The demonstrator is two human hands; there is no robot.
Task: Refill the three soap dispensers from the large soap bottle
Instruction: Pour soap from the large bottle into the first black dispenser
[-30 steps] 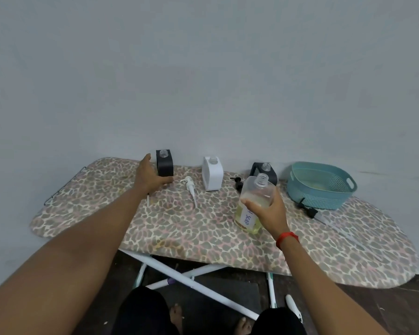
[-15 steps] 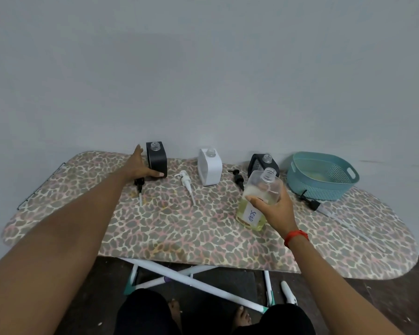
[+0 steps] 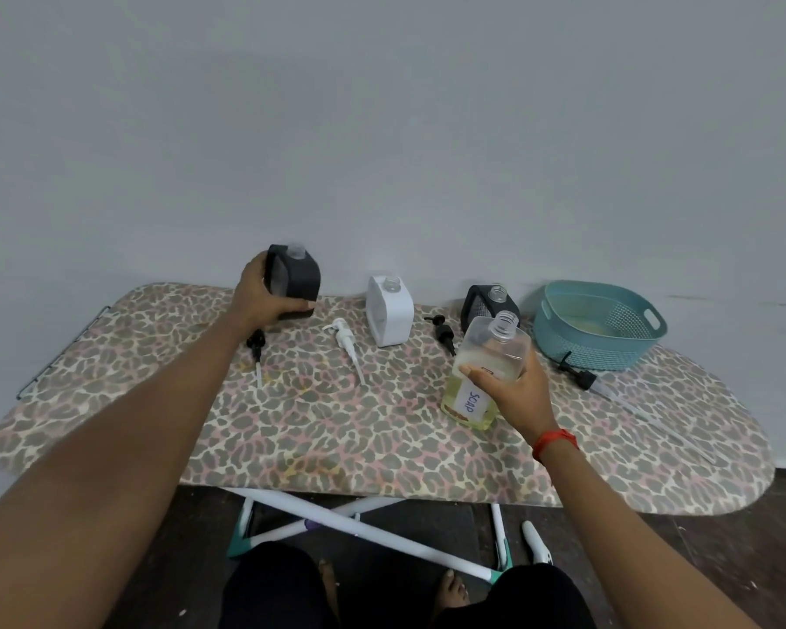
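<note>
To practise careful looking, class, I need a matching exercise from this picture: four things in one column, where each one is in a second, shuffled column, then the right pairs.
Things
1. large soap bottle
2. white dispenser
3. teal basket
4. left black dispenser

Places
A. gripped by the left hand
B. upright at the middle of the ironing board, no hand on it
C. held in the right hand
D. at the board's right end, by the wall

Pairs: 1-C, 2-B, 3-D, 4-A

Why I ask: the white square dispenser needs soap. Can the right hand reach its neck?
Probably yes: the right hand, holding the clear soap bottle, is near the white square plastic dispenser; only a black pump lies between.
</note>
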